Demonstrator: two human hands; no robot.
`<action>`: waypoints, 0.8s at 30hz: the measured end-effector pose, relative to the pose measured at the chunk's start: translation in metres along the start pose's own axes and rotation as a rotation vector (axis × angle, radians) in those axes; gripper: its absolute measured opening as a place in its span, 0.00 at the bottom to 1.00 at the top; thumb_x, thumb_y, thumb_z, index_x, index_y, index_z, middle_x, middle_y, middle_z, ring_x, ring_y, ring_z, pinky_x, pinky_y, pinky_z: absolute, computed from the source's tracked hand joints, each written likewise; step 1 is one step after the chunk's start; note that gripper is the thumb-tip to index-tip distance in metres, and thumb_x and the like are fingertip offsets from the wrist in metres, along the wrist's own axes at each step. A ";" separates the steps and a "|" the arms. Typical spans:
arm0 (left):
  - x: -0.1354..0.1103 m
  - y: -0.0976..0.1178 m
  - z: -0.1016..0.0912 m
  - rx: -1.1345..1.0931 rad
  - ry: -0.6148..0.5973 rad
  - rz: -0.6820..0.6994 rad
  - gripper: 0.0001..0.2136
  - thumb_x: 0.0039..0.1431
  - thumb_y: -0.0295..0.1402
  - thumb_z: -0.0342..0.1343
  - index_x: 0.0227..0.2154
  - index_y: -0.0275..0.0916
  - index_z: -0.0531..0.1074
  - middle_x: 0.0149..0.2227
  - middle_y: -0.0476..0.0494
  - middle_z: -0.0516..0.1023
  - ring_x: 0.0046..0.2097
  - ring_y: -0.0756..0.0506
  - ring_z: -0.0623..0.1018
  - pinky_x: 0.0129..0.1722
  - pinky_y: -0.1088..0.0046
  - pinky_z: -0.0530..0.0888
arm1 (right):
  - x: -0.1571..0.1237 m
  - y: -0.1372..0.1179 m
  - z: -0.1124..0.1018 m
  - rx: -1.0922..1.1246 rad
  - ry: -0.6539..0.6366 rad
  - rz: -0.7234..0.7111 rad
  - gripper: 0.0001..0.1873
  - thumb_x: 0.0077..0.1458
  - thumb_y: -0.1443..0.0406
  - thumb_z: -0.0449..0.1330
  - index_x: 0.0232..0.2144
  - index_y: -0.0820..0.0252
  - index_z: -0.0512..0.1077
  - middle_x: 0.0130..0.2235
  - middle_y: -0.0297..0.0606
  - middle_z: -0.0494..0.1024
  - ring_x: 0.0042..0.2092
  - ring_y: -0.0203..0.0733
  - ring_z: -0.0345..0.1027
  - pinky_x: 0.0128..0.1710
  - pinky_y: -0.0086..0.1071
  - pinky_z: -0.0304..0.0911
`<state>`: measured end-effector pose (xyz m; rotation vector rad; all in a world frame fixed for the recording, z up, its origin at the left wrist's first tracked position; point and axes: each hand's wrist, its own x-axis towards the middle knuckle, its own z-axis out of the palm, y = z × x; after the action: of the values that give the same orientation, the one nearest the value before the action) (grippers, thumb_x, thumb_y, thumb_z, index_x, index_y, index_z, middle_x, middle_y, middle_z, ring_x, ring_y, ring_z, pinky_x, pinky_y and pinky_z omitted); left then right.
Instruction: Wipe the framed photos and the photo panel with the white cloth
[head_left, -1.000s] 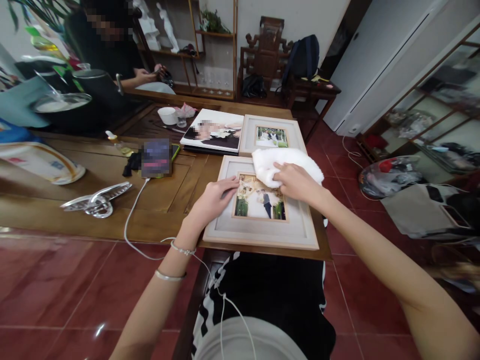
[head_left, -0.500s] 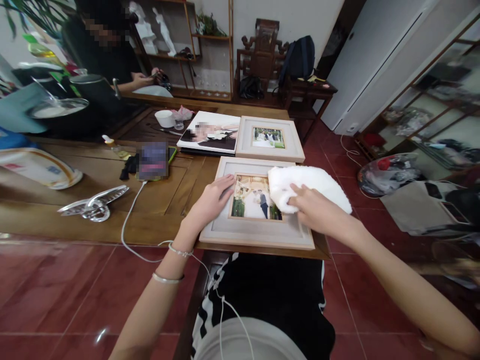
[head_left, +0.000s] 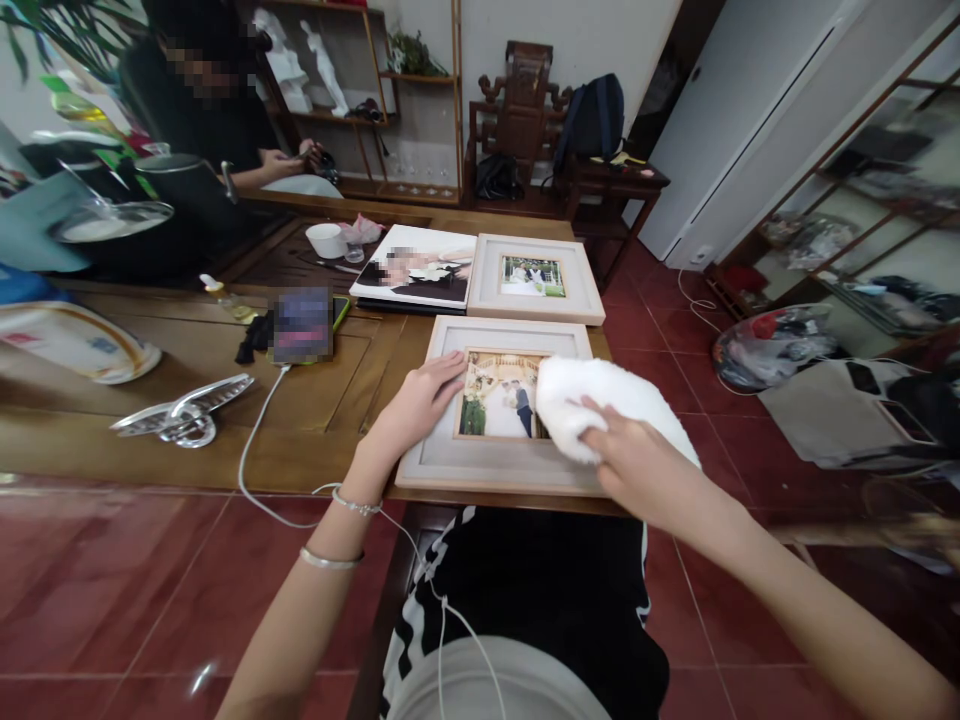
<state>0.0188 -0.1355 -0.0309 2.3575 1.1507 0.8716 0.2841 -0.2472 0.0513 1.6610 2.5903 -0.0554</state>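
Note:
A light wooden picture frame (head_left: 501,480) holding a wedding photo lies flat at the table's front edge. My left hand (head_left: 421,405) rests on its left side, fingers stretched out and touching the frame near the photo. My right hand (head_left: 634,460) is closed around a fluffy white cloth (head_left: 611,395). The cloth lies over the frame's right side, hiding that part and the photo's right edge, and hangs past the frame to the right.
Behind lie a second framed photo (head_left: 487,298) and a white photo album (head_left: 375,290). To the left are a phone (head_left: 300,325) on a white cable, a shiny silver clip-like object (head_left: 184,410) and a small dropper bottle (head_left: 229,298). A seated person (head_left: 202,120) is across the table.
My right hand has drawn the white cloth slightly down toward me across the right of the frame. The left hand stays in the same place on the frame.

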 end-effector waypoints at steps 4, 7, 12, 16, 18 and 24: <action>0.000 0.000 -0.001 -0.016 0.001 0.002 0.19 0.65 0.36 0.47 0.53 0.33 0.71 0.57 0.35 0.70 0.61 0.41 0.68 0.62 0.57 0.62 | 0.054 0.029 0.008 -0.030 0.150 0.127 0.23 0.46 0.78 0.49 0.45 0.72 0.73 0.62 0.56 0.62 0.56 0.62 0.63 0.52 0.49 0.63; 0.000 0.001 -0.001 -0.016 0.008 -0.018 0.19 0.64 0.36 0.48 0.52 0.31 0.72 0.57 0.34 0.71 0.61 0.41 0.68 0.62 0.58 0.62 | 0.093 0.041 0.011 -0.087 0.201 0.112 0.22 0.50 0.78 0.48 0.46 0.71 0.73 0.63 0.53 0.60 0.62 0.60 0.52 0.58 0.49 0.54; 0.002 0.002 -0.002 -0.023 -0.003 -0.058 0.18 0.64 0.36 0.49 0.51 0.33 0.73 0.56 0.35 0.72 0.60 0.41 0.69 0.62 0.58 0.63 | 0.119 0.040 0.021 -0.163 0.089 0.065 0.21 0.50 0.77 0.50 0.45 0.71 0.74 0.61 0.57 0.63 0.61 0.64 0.51 0.55 0.56 0.52; 0.003 0.001 -0.002 -0.013 -0.007 -0.071 0.18 0.63 0.35 0.49 0.51 0.32 0.73 0.56 0.35 0.72 0.60 0.41 0.70 0.62 0.59 0.63 | 0.100 0.025 0.021 -0.176 0.020 0.030 0.19 0.49 0.77 0.50 0.41 0.69 0.75 0.58 0.57 0.66 0.58 0.64 0.55 0.53 0.57 0.54; 0.003 0.001 -0.001 -0.004 -0.005 -0.065 0.18 0.63 0.35 0.49 0.51 0.32 0.73 0.56 0.35 0.72 0.60 0.41 0.69 0.62 0.59 0.63 | 0.082 0.014 0.018 -0.183 -0.016 0.008 0.19 0.48 0.77 0.51 0.40 0.68 0.76 0.57 0.56 0.67 0.58 0.65 0.56 0.53 0.56 0.55; 0.001 0.002 0.000 0.011 0.011 -0.042 0.18 0.64 0.34 0.47 0.52 0.33 0.73 0.56 0.37 0.72 0.60 0.42 0.69 0.62 0.57 0.63 | 0.010 -0.016 -0.004 -0.112 -0.101 -0.118 0.20 0.46 0.80 0.50 0.38 0.67 0.76 0.55 0.56 0.70 0.60 0.63 0.58 0.54 0.55 0.58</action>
<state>0.0205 -0.1361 -0.0296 2.3317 1.2078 0.8668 0.2648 -0.2443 0.0541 1.4301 2.5627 0.0002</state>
